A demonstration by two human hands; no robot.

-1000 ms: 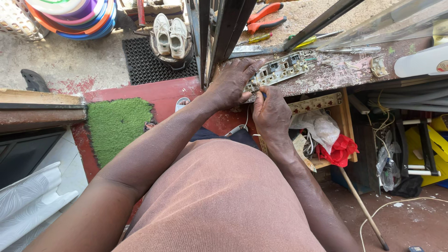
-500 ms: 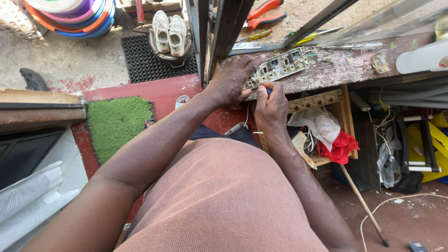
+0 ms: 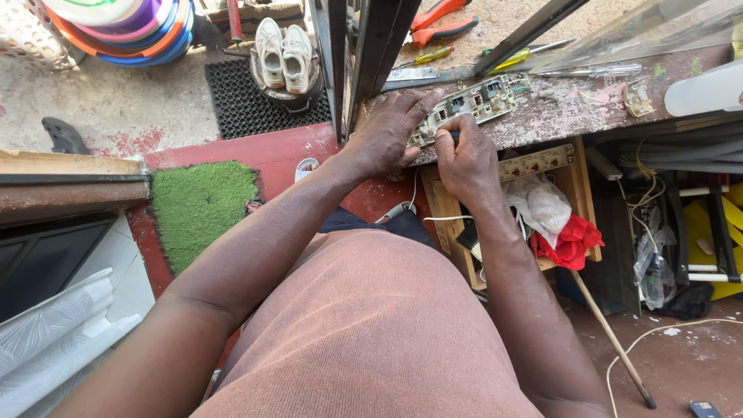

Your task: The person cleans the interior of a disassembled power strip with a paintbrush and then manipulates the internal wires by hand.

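Note:
An opened power strip (image 3: 474, 102), its sockets and wiring exposed, lies on a worn, paint-flecked workbench (image 3: 573, 104). My left hand (image 3: 389, 133) rests flat on the strip's near end and holds it down. My right hand (image 3: 462, 153) is closed around a small tool with a dark handle, its tip pressed into the strip beside my left fingers. Most of the tool is hidden inside my fist.
Red-handled pliers (image 3: 443, 23) and yellow and green screwdrivers (image 3: 433, 56) lie further back on the bench. Under the bench a wooden crate (image 3: 569, 182) holds a red cloth (image 3: 571, 241) and plastic bags. White shoes (image 3: 282, 53), a black mat and a green turf patch (image 3: 203, 206) lie left.
My right hand has lifted from just below the bench edge up onto the strip, beside my left hand. My left hand has stayed on the strip.

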